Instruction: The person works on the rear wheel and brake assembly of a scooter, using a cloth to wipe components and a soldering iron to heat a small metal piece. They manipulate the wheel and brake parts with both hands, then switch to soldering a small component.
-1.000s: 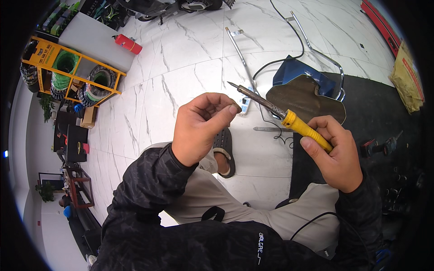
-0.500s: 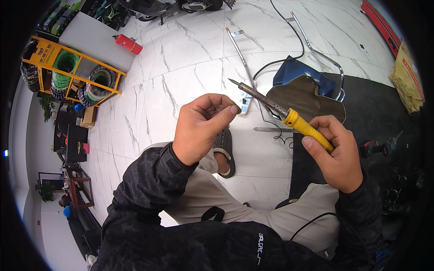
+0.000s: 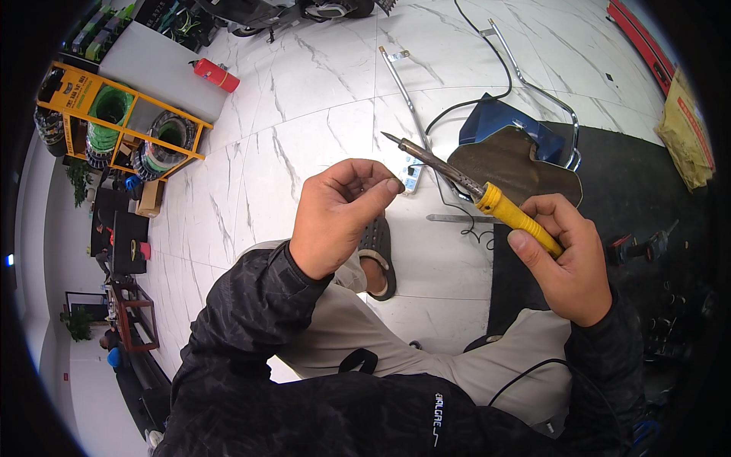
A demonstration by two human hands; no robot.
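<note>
My right hand [image 3: 567,259] is closed around the yellow handle of a soldering iron [image 3: 520,219]. The iron's dark pointed tip slants up and to the left, above and just beyond my left hand [image 3: 344,209]. Thumb and forefinger of that left hand are pinched together over a tiny dark bit that barely shows at the fingertips; its kind is too small to make out. Tip and left fingers stay apart. A white power strip [image 3: 411,177] with a plug in it lies on the floor behind the iron.
A brown curved panel [image 3: 525,166] and a blue box-like piece [image 3: 487,122] lie ahead near bent chrome tubes [image 3: 403,87]. A dark mat [image 3: 525,293] with a cordless drill [image 3: 643,247] is at right. Far left stand a yellow tyre rack [image 3: 145,114] and a red fire extinguisher [image 3: 216,75].
The soldering iron's tip has shifted very slightly up and left. Both hands keep their grips and nearly the same places.
</note>
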